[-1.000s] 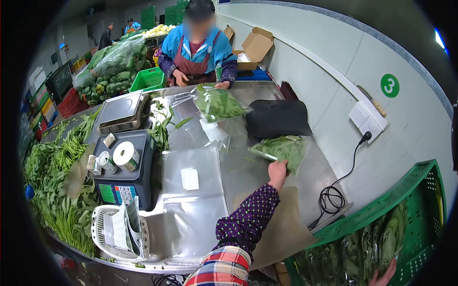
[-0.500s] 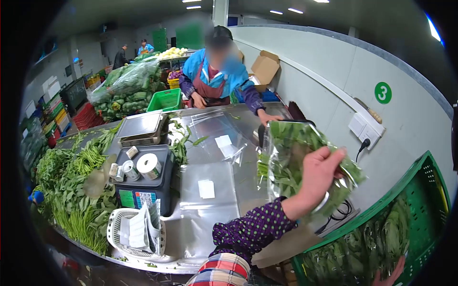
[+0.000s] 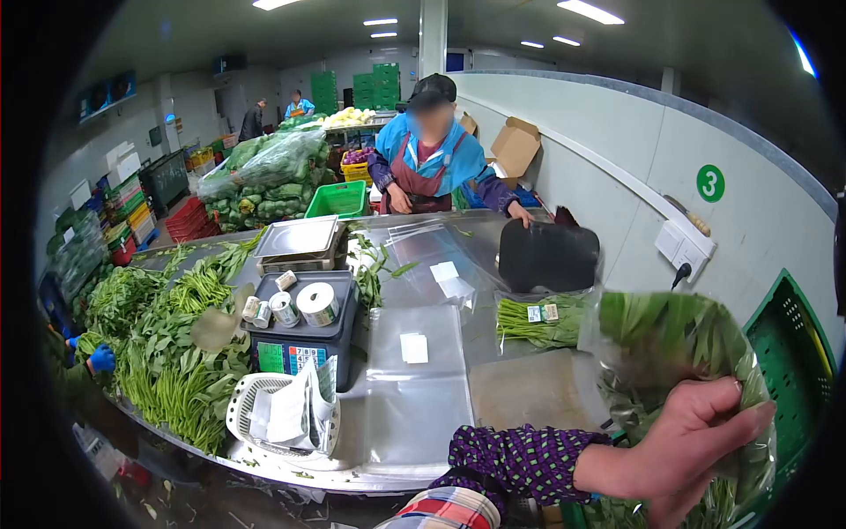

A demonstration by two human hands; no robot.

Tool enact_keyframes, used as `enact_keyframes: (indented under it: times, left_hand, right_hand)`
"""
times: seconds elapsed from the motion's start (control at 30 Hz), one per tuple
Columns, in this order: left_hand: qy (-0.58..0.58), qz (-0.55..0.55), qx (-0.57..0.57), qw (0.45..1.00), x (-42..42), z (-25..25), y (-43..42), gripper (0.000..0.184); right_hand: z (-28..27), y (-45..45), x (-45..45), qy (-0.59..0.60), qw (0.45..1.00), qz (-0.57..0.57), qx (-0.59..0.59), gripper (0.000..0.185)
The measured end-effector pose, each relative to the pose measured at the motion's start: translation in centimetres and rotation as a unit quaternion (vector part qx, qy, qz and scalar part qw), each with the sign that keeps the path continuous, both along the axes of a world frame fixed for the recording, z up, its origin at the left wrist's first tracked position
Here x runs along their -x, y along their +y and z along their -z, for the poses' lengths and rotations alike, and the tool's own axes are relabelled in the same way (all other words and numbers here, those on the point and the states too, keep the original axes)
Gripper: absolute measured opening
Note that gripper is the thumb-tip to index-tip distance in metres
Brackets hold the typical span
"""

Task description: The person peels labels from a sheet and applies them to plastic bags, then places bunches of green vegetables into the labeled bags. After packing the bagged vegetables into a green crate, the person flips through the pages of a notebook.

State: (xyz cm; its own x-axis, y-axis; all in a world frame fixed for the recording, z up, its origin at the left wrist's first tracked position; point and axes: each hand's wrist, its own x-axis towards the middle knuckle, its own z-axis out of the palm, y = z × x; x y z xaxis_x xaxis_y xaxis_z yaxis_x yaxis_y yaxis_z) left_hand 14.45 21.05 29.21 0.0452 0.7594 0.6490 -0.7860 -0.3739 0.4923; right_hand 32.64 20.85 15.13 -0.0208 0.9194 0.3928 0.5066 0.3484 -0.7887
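Observation:
My left hand (image 3: 692, 436) reaches across to the right, its fingers closed on a clear plastic bag of leafy greens (image 3: 674, 339). The bag hangs over the near end of a green crate (image 3: 789, 414), where more bagged greens (image 3: 723, 502) lie low down, partly hidden by my wrist. Below my left hand, a patch of skin at the bottom edge may be part of my right hand (image 3: 679, 504); its fingers cannot be made out. Another bunch of greens with labels (image 3: 542, 319) lies on the steel table (image 3: 493, 353), left of the held bag.
A co-worker (image 3: 432, 159) stands across the table, one hand at a black panel (image 3: 546, 256). On the left are a scale with label rolls (image 3: 304, 339), a white basket (image 3: 238, 414) and heaped loose greens (image 3: 167, 344). Flat plastic bags (image 3: 410, 432) lie mid-table. A wall runs along the right.
My left hand has carried the bagged greens right and down, from above the table to the crate. The labelled bunch and black panel have come into sight. The view has tilted up.

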Motion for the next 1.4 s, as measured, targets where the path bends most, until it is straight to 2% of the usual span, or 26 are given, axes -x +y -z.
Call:
enact_keyframes:
  times: [0.1,0.3,0.4,0.57,0.73,0.77,0.87,0.9,0.93,0.97,1.0,1.03,1.07,1.1,1.13,1.17,1.2,1.27,1.3,1.33,1.37,1.4]
  left_hand:
    - [0.008,0.006,-0.004,1.0,-0.3,-0.6,-0.9,0.024]
    - [0.043,0.042,-0.001,0.998,-1.6,-0.7,-2.0,0.027]
    - [0.025,-0.017,-0.024,0.999,-2.4,-0.5,-2.5,0.026]
    - [0.052,0.052,-0.044,0.996,-2.3,-1.3,-3.9,0.02]
    - [0.013,0.027,-0.066,0.997,-3.2,-0.9,-3.9,0.016]
    - [-0.004,0.031,-0.062,0.998,-3.9,-0.8,-3.9,0.015]
    - [0.072,-0.064,0.008,0.995,-1.3,-1.4,-5.1,0.026]
    - [0.102,-0.069,0.031,0.992,0.4,-2.0,-6.3,0.015]
    - [0.041,0.109,0.079,0.99,1.1,-3.2,-6.7,0.004]
    - [0.006,-0.053,0.02,0.998,0.8,-2.6,-6.6,0.014]
    - [0.054,-0.127,-0.056,0.989,1.9,-0.5,-4.6,0.012]
    - [0.096,-0.209,-0.135,0.964,2.3,1.2,-2.5,0.011]
    - [-0.012,-0.131,-0.076,0.988,0.8,-1.0,-3.7,0.01]
    - [0.016,-0.273,-0.12,0.954,0.7,0.6,-1.4,0.011]
    - [0.015,-0.267,-0.122,0.956,-0.3,1.4,0.4,0.011]
    - [0.059,-0.252,-0.108,0.96,-0.9,2.2,1.4,0.012]
    - [0.1,-0.239,-0.094,0.961,-1.1,2.9,2.1,0.012]
    - [0.178,-0.215,-0.04,0.96,-2.4,5.0,3.8,0.012]
    - [0.213,-0.207,0.004,0.955,-4.5,6.1,5.3,0.012]
    - [0.252,-0.194,0.016,0.948,-5.7,7.9,6.6,0.013]
    - [0.316,-0.202,0.032,0.927,-6.3,9.0,6.6,0.018]
    - [0.358,-0.242,0.003,0.902,-7.3,10.9,7.7,0.021]
  right_hand:
    - [1.0,0.0,0.7,0.023,0.999,-0.025,0.015,0.084]
    - [2.2,2.3,5.0,0.029,0.986,-0.157,0.039,0.077]
    - [1.6,3.3,7.8,0.03,0.976,-0.211,0.048,0.073]
    - [2.9,4.9,8.6,0.038,0.966,-0.251,0.056,0.068]
    - [3.5,4.8,6.5,0.025,0.968,-0.246,0.04,0.062]
    - [3.7,4.5,5.3,0.019,0.972,-0.235,0.025,0.061]
    - [1.6,2.3,-0.4,-0.011,0.983,-0.171,-0.068,0.058]
    - [0.5,1.7,-2.8,-0.026,0.982,-0.145,-0.119,0.057]
    - [-1.8,1.1,-3.9,-0.037,0.976,-0.12,-0.18,0.056]
    - [-4.6,0.7,-5.0,-0.047,0.965,-0.09,-0.244,0.055]
    - [-7.2,0.1,-6.4,-0.059,0.953,-0.057,-0.293,0.054]
    - [-11.5,-0.6,-6.3,-0.054,0.934,-0.014,-0.352,0.037]
    - [-14.1,-1.6,-7.7,-0.073,0.942,0.023,-0.326,0.036]
    - [-15.6,-1.5,-8.6,-0.059,0.918,0.046,-0.39,0.034]
    - [-16.2,-1.4,-9.9,-0.054,0.915,0.097,-0.387,0.034]
    - [-16.4,-1.6,-11.1,-0.05,0.912,0.142,-0.383,0.035]
    - [-16.5,-1.6,-11.4,-0.052,0.911,0.14,-0.385,0.035]
    - [-15.8,-1.2,-12.3,-0.187,0.847,0.232,-0.441,0.037]
    - [-14.8,0.0,-13.8,-0.218,0.834,0.26,-0.435,0.036]
    - [-12.9,1.1,-14.4,-0.245,0.822,0.276,-0.433,0.035]
    - [-10.1,2.4,-15.6,-0.243,0.835,0.274,-0.411,0.043]
    - [-7.7,4.0,-16.2,-0.331,0.799,0.307,-0.397,0.049]
